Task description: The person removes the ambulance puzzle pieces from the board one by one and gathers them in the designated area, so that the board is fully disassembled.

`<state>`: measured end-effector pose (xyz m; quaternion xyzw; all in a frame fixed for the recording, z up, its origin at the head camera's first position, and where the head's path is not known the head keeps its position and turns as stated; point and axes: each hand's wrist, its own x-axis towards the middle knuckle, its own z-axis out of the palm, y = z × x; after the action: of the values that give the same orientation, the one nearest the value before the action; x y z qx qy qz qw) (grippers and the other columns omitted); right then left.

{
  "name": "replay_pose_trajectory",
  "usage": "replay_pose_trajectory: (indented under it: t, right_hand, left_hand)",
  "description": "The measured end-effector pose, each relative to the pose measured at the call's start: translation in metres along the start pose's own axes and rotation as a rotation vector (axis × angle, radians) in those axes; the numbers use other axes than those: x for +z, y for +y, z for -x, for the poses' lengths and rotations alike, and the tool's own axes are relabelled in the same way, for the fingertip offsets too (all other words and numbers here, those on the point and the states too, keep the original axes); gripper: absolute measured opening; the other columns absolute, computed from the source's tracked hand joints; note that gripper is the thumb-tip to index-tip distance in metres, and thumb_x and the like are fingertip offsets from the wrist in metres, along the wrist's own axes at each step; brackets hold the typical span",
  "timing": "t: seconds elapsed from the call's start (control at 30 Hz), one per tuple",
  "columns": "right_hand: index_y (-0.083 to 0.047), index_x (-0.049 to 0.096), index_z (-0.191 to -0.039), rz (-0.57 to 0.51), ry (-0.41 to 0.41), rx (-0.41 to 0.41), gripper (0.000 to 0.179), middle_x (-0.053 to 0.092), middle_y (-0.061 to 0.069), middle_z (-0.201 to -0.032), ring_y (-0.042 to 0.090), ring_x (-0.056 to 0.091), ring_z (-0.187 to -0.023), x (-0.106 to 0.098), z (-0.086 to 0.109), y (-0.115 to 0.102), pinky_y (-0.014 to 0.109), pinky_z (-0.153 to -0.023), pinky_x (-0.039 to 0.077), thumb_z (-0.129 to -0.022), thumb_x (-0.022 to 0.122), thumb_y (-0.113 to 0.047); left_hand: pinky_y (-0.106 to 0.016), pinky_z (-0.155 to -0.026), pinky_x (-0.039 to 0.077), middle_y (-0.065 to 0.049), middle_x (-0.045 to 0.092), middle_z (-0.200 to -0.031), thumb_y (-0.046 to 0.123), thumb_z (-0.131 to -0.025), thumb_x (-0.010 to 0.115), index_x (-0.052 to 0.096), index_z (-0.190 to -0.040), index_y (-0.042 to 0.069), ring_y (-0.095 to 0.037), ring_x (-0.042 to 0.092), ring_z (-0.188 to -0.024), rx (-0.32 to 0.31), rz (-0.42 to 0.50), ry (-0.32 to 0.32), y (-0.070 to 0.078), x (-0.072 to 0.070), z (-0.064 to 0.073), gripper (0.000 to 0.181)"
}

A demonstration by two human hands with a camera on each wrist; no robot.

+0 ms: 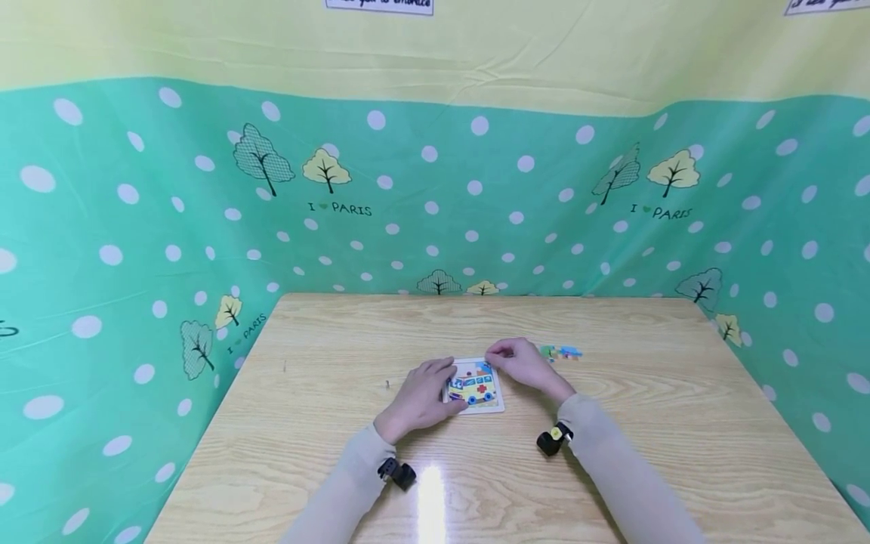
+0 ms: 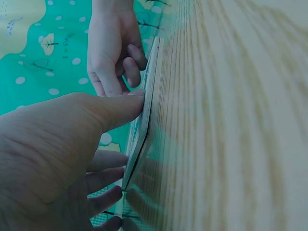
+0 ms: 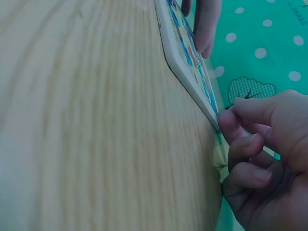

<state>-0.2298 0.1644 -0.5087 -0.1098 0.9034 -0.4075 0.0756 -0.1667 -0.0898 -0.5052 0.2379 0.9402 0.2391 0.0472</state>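
Note:
A white-rimmed puzzle board [image 1: 494, 408] with a yellow ambulance picture lies flat on the table. My left hand [image 1: 423, 394] rests along its left side, the thumb on the near edge and the fingers by the far-left corner. In the left wrist view, that thumb [image 2: 130, 107] lies on the board's edge, nearly straight. Beside the far-right corner is my right hand [image 1: 523, 363], its fingers curled. Thumb and forefinger meet at the tips in the right wrist view, close to the board's corner [image 3: 211, 122]; whether something small is between them is hidden.
Loose green puzzle pieces [image 1: 547, 352] and blue pieces [image 1: 569, 352] lie just beyond the right hand. A small dark speck [image 1: 387, 384] is on the wooden table [image 1: 326, 423] to the left. A green dotted cloth [image 1: 408, 196] hangs behind and along both sides.

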Motion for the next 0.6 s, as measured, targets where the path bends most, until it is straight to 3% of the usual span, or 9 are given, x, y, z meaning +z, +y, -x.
replay_pose_trajectory:
  t: [0.3, 0.6]
  right_hand:
    - [-0.015, 0.081, -0.104, 0.032, 0.047, 0.031, 0.017, 0.074, -0.001, -0.09, 0.014, 0.064, -0.084, 0.013, 0.001, -0.012, 0.032, -0.079, 0.052, -0.099, 0.076, -0.03]
    - [-0.017, 0.077, -0.095, 0.112, 0.087, 0.086, 0.021, 0.063, 0.0, -0.078, 0.017, 0.054, -0.069, 0.018, 0.003, -0.023, 0.03, -0.064, 0.04, -0.093, 0.081, -0.038]
  left_hand:
    - [-0.062, -0.124, 0.037, -0.015, 0.046, -0.167, 0.05, -0.098, 0.07, 0.054, -0.155, 0.003, -0.039, 0.042, -0.154, 0.007, -0.006, -0.003, -0.001, 0.0, -0.001, 0.075]
    - [-0.062, -0.125, 0.037, -0.015, 0.045, -0.167, 0.052, -0.099, 0.069, 0.053, -0.155, 0.004, -0.038, 0.041, -0.155, 0.004, -0.005, -0.006, -0.002, 0.001, -0.001, 0.076]
